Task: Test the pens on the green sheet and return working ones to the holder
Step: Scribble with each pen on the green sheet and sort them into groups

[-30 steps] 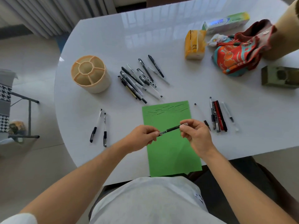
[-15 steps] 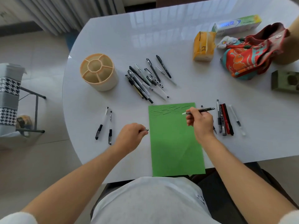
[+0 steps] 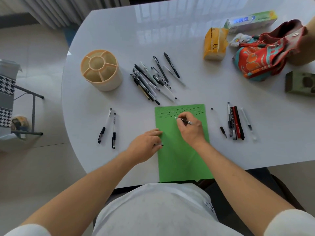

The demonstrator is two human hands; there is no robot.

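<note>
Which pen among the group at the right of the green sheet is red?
The red pen, in the middle of that group, between black pens. Only its barrel is red; the others there are black or clear.

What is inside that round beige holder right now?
The holder shows only bare compartments round a central well: no pens stand in any that face the camera. The floors of the near compartments are hidden behind the dividers and rim, so something small lying there could not be seen.
</note>
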